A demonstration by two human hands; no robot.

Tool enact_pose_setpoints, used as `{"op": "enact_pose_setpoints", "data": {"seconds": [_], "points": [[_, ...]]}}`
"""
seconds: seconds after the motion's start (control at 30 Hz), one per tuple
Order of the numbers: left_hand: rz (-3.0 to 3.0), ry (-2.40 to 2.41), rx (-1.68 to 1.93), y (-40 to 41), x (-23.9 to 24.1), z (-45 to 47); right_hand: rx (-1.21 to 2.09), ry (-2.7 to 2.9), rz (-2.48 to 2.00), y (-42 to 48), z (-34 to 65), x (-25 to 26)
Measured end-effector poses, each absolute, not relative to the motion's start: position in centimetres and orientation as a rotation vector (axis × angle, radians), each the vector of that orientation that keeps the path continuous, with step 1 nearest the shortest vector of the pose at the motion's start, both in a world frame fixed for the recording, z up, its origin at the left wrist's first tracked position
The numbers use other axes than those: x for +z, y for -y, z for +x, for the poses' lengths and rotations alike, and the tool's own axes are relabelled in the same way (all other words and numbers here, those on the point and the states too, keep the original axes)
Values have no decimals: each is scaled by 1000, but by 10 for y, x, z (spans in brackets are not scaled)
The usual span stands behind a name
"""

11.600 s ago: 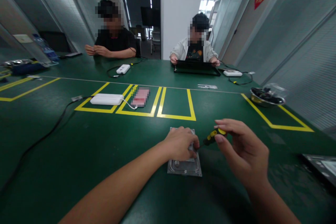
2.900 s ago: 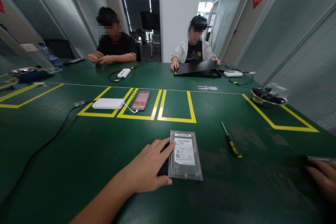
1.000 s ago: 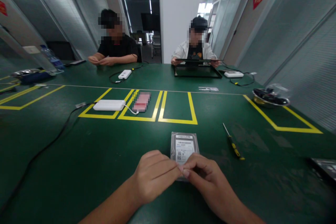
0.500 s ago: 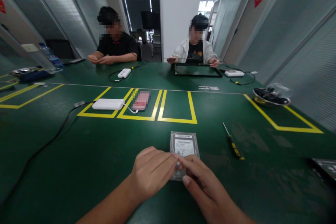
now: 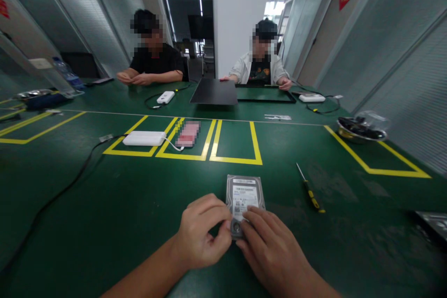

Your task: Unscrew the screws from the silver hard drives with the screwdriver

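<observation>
Hard drive [image 5: 246,195] lay at lower centre, left hand [image 5: 205,230] curled beside, right hand [image 5: 270,244] overlapping; whether either grasped was unclear.

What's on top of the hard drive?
The hard drive has a white label on top. The right hand covers its lower right part; what's under there can't be seen.

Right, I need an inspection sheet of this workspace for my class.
Surface: green table with yellow tape outlines
Job's things: drive, label up; screwdriver to its right
Clutter: bowl of dark items; pink phone; cut-off device at right edge
Hands: left hand at drive's left edge, hold unclear; right hand over its near end
Cables: black cable, left; white cable from white box to phone; more at far side
Surroundings: two people opposite, one holding a dark panel
</observation>
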State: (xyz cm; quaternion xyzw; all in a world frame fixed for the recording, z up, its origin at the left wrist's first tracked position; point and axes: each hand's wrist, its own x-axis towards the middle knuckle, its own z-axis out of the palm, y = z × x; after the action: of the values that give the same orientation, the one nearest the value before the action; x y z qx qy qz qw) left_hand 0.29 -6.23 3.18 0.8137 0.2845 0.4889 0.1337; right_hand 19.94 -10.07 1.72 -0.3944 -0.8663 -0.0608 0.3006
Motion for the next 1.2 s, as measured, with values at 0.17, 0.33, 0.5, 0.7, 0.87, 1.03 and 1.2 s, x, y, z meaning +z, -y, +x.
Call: {"op": "enact_pose_setpoints", "data": {"seconds": [0.17,0.33,0.5,0.7,0.87,1.03,1.2], "points": [[2355,-772,1430,64,33,1,-122,2347,-1107,101,200,9],[2362,-783,1396,64,31,2,-160,2374,-1082,99,201,5],[2361,-752,1383,63,29,6,-162,2363,-1072,98,202,6],[2376,-738,1287,62,31,6,-161,2369,-1068,98,201,7],[2350,-750,1260,59,31,3,-174,2345,-1096,98,199,6],[2330,-775,1231,59,27,0,-217,2312,-1076,96,201,4],[2339,-760,1260,58,26,-1,-206,2309,-1081,93,203,3]]}}
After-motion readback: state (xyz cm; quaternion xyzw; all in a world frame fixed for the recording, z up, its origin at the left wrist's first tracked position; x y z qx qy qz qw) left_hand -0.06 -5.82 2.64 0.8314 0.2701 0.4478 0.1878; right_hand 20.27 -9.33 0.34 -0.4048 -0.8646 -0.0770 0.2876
